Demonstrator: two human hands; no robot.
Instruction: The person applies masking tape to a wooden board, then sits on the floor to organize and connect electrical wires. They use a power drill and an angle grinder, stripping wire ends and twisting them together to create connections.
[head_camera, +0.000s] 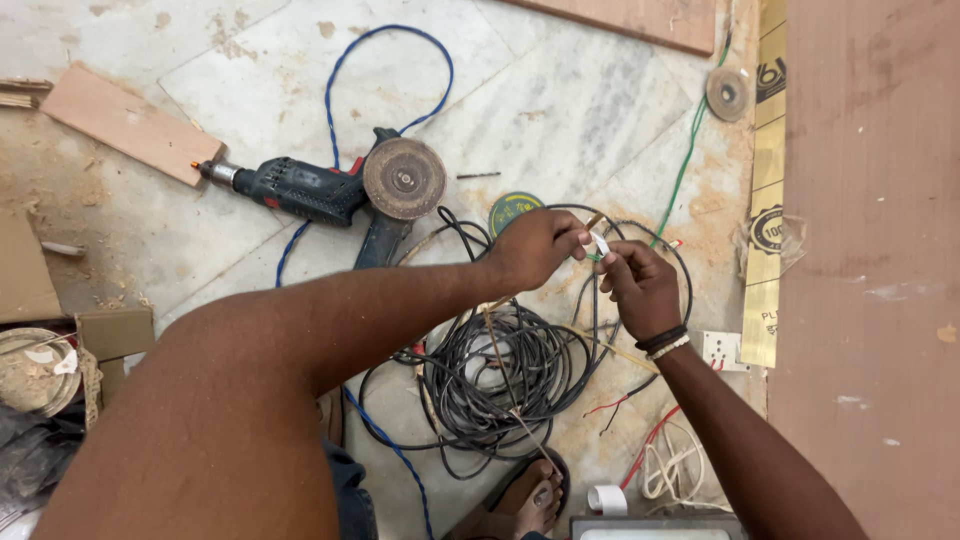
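- Left hand (535, 248) and right hand (638, 285) meet above the floor, fingertips of both pinched on a thin wire end wrapped in white tape (599, 243).
- Below them lies a tangled coil of black rubbery cable (500, 375).
- Dusty, pale marble floor (560, 110) holds a dark green power drill (300, 188), a round, rusty grinding disc (404, 178) and a twisted blue cord (335, 80).
- A brown plywood sheet (870, 250) lies at right.

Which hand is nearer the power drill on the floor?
Left. The left hand works just right of the power drill and its disc. The right hand is farther right, beyond the left hand, over the coiled black cable.
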